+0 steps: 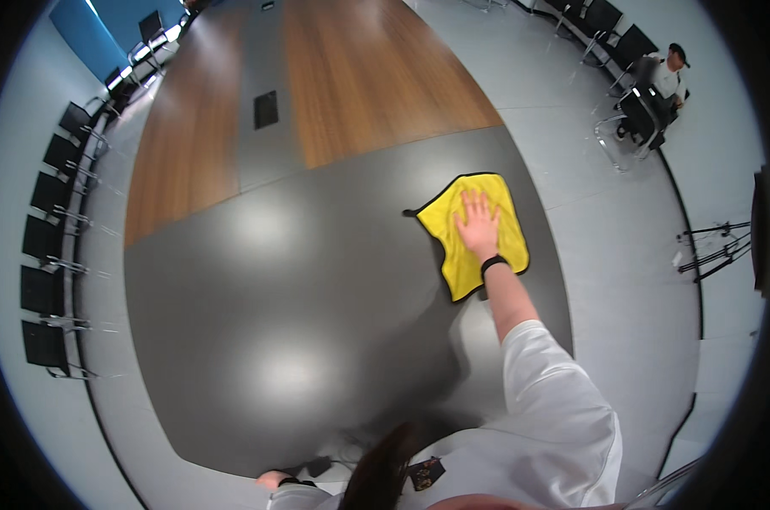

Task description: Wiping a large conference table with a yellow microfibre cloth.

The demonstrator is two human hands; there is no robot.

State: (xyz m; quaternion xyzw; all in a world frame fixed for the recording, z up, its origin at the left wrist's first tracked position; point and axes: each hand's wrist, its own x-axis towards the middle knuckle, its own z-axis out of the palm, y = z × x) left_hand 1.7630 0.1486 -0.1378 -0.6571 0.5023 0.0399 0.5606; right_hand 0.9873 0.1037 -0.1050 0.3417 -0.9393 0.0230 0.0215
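Observation:
My right hand (479,224) lies flat on a yellow cloth (511,239) with black edging, palm down and fingers spread. The cloth is spread, slightly rumpled, on the dark grey end of a long conference table (219,306), near its right side. A small black loop sticks out from the cloth's left corner. At the bottom of the view, my left hand (273,479) is by the table's near edge, small and partly hidden, so its fingers cannot be made out.
Further along, the tabletop has wood-grain panels (385,70) and a dark rectangular cover (266,109) in its grey centre strip. Black chairs (43,237) line the left wall. A seated person (668,80) is at the right wall, near a black stand (716,252).

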